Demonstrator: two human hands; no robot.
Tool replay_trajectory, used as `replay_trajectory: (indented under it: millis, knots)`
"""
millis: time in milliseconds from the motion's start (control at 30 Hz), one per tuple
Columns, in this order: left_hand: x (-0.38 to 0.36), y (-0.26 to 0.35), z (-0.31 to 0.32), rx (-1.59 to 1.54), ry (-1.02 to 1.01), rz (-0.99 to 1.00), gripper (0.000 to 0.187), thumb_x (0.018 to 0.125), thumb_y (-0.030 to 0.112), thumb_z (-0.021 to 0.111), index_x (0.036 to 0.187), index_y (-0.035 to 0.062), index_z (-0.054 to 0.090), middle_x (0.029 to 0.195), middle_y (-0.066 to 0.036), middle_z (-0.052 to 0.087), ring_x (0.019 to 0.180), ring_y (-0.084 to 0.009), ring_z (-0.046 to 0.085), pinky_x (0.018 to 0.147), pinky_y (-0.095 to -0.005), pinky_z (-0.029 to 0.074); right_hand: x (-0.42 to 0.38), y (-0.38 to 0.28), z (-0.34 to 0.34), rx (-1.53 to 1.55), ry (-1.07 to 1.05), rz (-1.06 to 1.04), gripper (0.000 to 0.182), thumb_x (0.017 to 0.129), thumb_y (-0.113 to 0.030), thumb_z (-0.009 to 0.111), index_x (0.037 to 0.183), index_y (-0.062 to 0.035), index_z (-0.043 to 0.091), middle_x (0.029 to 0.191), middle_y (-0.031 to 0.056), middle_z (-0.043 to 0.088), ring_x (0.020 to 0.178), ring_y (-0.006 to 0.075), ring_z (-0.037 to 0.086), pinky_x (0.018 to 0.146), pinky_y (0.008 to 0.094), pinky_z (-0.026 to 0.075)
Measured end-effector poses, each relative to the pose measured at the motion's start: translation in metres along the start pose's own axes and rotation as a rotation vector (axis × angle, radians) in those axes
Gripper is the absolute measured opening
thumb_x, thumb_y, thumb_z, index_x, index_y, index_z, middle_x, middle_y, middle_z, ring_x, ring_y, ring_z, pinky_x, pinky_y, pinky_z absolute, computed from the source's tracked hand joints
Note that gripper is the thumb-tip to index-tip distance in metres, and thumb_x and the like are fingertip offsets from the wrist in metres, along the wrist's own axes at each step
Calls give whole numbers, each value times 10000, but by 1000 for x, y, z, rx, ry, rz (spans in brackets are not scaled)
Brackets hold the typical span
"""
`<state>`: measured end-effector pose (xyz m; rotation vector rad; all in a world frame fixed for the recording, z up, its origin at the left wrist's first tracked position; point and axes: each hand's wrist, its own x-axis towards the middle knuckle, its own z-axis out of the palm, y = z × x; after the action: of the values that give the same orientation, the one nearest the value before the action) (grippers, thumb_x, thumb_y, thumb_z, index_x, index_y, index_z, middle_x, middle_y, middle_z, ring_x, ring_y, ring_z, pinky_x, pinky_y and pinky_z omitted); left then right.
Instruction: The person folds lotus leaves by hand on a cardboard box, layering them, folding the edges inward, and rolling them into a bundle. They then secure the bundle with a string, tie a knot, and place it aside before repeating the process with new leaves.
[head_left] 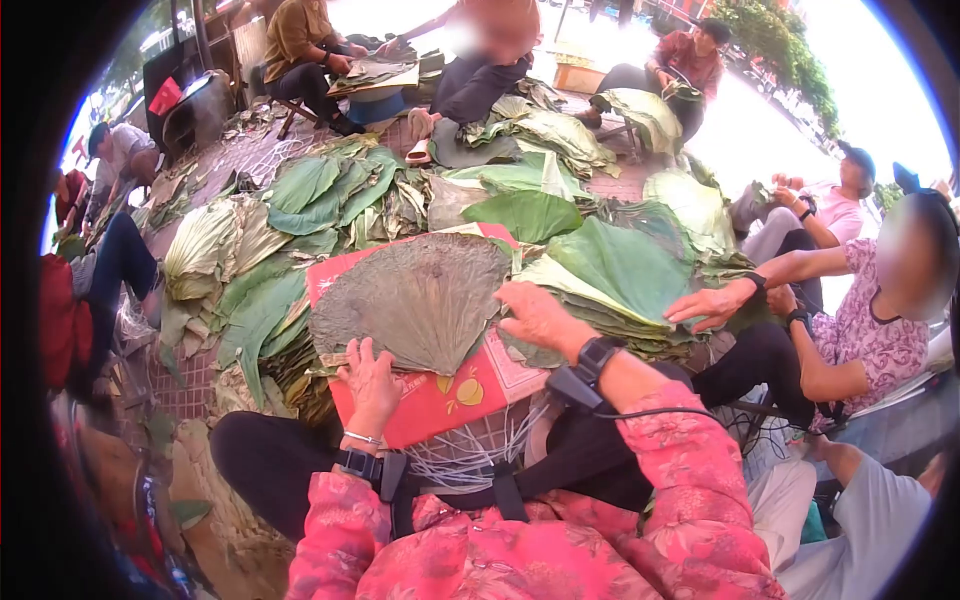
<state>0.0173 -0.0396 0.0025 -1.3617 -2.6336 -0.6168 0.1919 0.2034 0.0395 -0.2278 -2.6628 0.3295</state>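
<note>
A brown, dried, fan-shaped leaf (415, 290) lies on a red cardboard box (440, 405) in front of me. My left hand (370, 384) is at the leaf's lower left edge, over the box, its fingers spread. At the leaf's right edge is my right hand (540, 318), fingers stretched out and apart, near a stack of green leaves (625, 265). Neither hand wraps round anything. White strips (485, 452) lie below the box, between my knees.
Leaf heaps (345, 190) spread beyond the box and to its left. A co-worker's hand (708, 305) reaches to the green stack from the right. Several people sit around the heaps. A blue tub (377, 107) stands at the back.
</note>
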Motion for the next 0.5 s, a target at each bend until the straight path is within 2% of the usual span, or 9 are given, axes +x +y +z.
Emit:
replay_trajectory:
  millis: [67,100,133,167,200,267,367,467,500]
  knots:
    - [-2,-4,2,-18,-97,53,345,580,119,710,907,135,600,1015,-71,463,1098,-282,386,838,-523,293,-18,33,-61,-218,-320,232,404,641,-235,668,983,-48,561,990,158,577,966,340,535,804,424,453]
    - [-1,-6,2,-24,-97,104,362,582,125,712,924,137,596,1000,-71,466,1082,-279,397,835,-515,297,-27,47,-89,-281,-500,424,451,635,-286,700,999,-48,579,1011,168,588,985,342,543,804,432,457]
    - [0,-6,3,-31,-98,157,379,584,131,715,942,138,591,986,-71,469,1066,-277,407,831,-507,301,-47,65,-110,-308,-581,449,519,623,-329,730,1038,-52,586,1042,170,593,998,335,553,802,428,464]
    - [2,-8,4,-41,-100,210,396,586,138,718,959,139,587,971,-70,472,1050,-274,418,827,-499,306,-63,81,-124,-394,-775,566,543,620,-333,747,1057,-48,597,1050,170,602,973,337,574,802,420,473]
    - [6,-10,6,-53,-123,268,371,595,139,714,944,134,590,949,-64,479,1024,-263,429,818,-473,312,-81,97,-134,-414,-891,644,475,618,-320,755,983,-41,635,998,177,624,934,339,595,799,407,480]
    - [13,-14,10,-82,-173,395,321,612,143,705,914,124,598,906,-51,491,972,-241,452,802,-423,323,-113,119,-143,-441,-979,636,374,630,-263,737,918,-38,656,911,188,636,869,352,609,771,403,483]
    - [25,-21,23,45,-196,552,251,651,156,679,883,112,594,841,-52,503,900,-238,482,756,-384,355,-136,117,-153,-244,-651,778,279,670,-218,677,882,-39,653,859,193,629,833,363,605,744,407,475]
    - [39,-25,33,14,-254,638,156,703,140,621,849,99,583,821,-92,533,871,-266,523,716,-382,404,-140,121,-152,-224,-550,746,237,713,-204,601,878,-36,636,827,201,616,802,370,594,712,419,463]
    - [43,-26,32,-103,-197,564,120,718,133,588,828,86,571,805,-106,541,852,-289,533,709,-386,417,-139,126,-153,-244,-394,720,236,727,-213,586,871,-31,631,817,206,611,792,371,592,705,421,460]
